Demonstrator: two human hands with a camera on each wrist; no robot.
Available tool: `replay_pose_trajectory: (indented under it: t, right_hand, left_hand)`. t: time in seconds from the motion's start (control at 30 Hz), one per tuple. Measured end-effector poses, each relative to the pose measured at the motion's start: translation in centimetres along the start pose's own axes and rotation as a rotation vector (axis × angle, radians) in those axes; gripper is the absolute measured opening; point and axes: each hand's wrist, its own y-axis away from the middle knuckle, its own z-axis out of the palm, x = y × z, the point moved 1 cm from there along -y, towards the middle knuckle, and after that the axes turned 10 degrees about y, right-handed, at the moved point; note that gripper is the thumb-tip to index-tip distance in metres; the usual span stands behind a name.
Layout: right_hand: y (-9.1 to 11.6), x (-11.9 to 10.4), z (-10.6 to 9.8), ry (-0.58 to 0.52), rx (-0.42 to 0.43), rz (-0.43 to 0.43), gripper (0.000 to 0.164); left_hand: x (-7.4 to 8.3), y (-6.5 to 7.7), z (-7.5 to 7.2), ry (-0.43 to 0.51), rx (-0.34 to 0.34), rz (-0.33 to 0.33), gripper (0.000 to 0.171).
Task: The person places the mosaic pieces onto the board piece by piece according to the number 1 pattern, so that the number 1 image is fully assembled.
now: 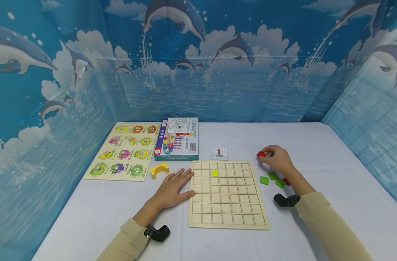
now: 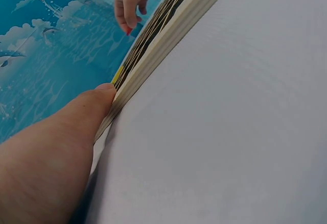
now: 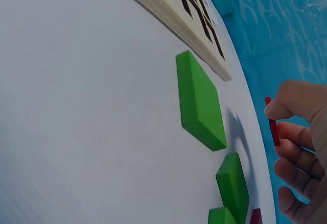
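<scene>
A wooden grid board [image 1: 228,208] lies on the table, with one yellow piece [image 1: 214,173] with a rounded corner set in a cell of its second row. My left hand [image 1: 173,189] is spread flat, its fingertips and thumb at the board's left edge. Off the board's upper right, my right hand [image 1: 277,158] pinches a red square tile [image 3: 272,122] between thumb and fingers, raised above the table. Below that hand lie several green tiles [image 1: 264,180] and another red tile [image 1: 286,181], partly covered by the wrist.
Behind the board lies a small printed grid card [image 1: 219,153] with a coloured pattern. A boxed toy set [image 1: 176,139], a fruit puzzle board [image 1: 123,152] and a yellow arch block [image 1: 159,169] sit to the left. A dolphin-print curtain [image 1: 198,90] stands behind the white table.
</scene>
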Motion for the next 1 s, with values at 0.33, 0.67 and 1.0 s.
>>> replay_pose_trajectory:
  t: [0.33, 0.67, 1.0]
  right_hand:
    - [1.0, -1.3, 0.1, -0.072, -0.011, -0.059, 0.035]
    - [1.8, -3.0, 0.2, -0.113, -0.003, -0.133, 0.032]
    - [2.3, -4.2, 0.6, -0.169, -0.016, -0.203, 0.028]
  left_hand:
    - [-0.1, -0.1, 0.1, -0.003, -0.007, -0.009, 0.073]
    - [0.2, 0.1, -0.2, 0.011, -0.002, 0.002, 0.072]
    - [0.1, 0.0, -0.1, 0.006, 0.003, 0.004, 0.072]
